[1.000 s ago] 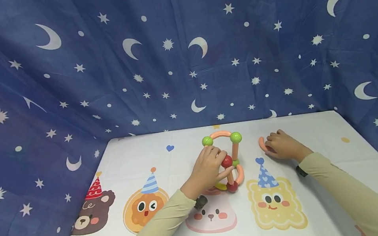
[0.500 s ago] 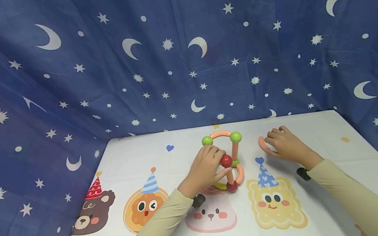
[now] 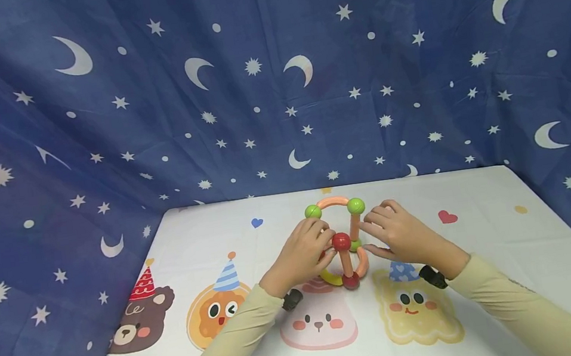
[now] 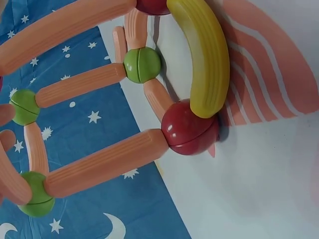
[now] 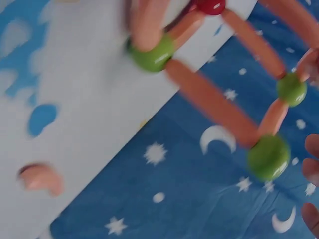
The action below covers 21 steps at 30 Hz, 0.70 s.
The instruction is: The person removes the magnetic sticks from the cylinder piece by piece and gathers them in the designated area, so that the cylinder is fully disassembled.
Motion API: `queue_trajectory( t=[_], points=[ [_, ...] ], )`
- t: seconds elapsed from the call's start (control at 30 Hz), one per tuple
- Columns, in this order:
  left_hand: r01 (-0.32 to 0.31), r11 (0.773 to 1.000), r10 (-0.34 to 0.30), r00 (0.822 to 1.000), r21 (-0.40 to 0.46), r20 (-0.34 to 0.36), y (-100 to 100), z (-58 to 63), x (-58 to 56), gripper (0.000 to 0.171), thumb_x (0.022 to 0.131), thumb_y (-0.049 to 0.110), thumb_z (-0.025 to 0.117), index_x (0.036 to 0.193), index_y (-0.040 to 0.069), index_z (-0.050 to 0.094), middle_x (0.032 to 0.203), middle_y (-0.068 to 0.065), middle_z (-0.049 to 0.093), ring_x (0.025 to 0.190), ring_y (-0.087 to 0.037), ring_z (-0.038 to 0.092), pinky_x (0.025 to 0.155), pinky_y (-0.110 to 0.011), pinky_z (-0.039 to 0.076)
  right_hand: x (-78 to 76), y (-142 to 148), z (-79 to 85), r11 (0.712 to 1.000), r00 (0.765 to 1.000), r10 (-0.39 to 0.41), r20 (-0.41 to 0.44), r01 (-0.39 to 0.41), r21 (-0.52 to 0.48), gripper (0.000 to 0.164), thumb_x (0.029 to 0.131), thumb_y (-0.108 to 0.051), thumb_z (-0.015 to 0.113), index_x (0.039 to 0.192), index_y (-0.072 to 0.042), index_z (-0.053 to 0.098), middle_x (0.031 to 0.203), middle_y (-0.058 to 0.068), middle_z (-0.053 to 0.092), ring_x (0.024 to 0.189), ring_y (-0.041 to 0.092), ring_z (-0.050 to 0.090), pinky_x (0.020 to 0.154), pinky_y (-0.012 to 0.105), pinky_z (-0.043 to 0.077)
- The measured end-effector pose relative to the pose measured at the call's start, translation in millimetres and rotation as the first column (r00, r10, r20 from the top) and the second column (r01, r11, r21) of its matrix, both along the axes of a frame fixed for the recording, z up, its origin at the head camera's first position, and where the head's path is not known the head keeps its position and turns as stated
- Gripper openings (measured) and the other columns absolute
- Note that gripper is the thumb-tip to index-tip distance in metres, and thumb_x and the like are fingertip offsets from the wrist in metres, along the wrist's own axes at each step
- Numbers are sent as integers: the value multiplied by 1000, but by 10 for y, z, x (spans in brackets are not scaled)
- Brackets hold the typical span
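In the head view, a ball-and-stick toy frame (image 3: pixel 355 226) stands on the cloth, with orange sticks, a yellow curved piece (image 4: pixel 208 59) and green and red balls. My left hand (image 3: pixel 298 254) grips its left side, fingers bent around an orange stick beside the red ball (image 3: pixel 341 241). The left wrist view shows the frame's underside and the hand only at the left edge. My right hand (image 3: pixel 407 237) hovers at the frame's right side, fingers spread and bent slightly, beside the upright orange stick. In the right wrist view, its fingertips show at the right edge, near a green ball (image 5: pixel 269 157).
The white printed cloth (image 3: pixel 237 220) carries cartoon figures and a red heart print (image 3: pixel 448 217) to the right. A blurred salmon-coloured shape (image 5: pixel 40 179) shows on it in the right wrist view. Behind hangs a blue curtain (image 3: pixel 262 163) with moons and stars.
My right hand has left the spot on the right where it touched a curved orange stick and moved left to the frame, covering that spot. My left hand has shifted slightly left.
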<state>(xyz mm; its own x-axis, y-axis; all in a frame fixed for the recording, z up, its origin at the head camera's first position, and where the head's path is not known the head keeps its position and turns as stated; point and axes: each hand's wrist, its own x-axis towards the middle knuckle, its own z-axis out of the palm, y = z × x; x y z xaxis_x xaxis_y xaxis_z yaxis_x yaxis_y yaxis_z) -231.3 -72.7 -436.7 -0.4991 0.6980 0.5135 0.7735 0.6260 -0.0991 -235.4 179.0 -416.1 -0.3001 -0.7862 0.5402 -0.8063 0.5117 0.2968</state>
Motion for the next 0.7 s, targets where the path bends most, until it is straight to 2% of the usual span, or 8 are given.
queue_trajectory(
  t=[0.07,0.13,0.43,0.7],
  points=[
    [1,1000,-1,1000,-1,-8,-6,0,0,18,85,26,66,98,13,63,99,-2,58,100,-17,51,94,-31,42,19,-92,18,1000,1000,30,-2,-30,-8,45,70,-35,77,104,-7,63,95,6,65,88,23,61,82,45,46],
    [4,1000,-4,1000,-2,-13,-8,-3,2,18,86,27,66,98,13,64,98,-2,58,99,-17,51,95,-31,42,22,-167,23,999,999,51,-9,-51,-8,50,67,-34,79,106,-8,62,96,6,65,90,21,61,83,44,47],
    [14,1000,-14,1000,6,-28,-13,-20,-9,21,86,30,64,99,13,63,98,-2,58,99,-17,51,93,-30,43,-37,-294,-34,995,995,99,13,-99,19,49,69,-31,80,108,-8,63,97,2,65,93,18,59,86,40,44],
    [-1,1000,2,999,5,-49,-8,-36,-12,22,86,34,64,98,15,63,96,-1,58,98,-17,52,93,-29,42,-46,-285,-69,992,991,130,23,-130,-6,44,71,-26,79,107,-8,63,98,2,66,92,18,60,87,38,45]
  ],
)
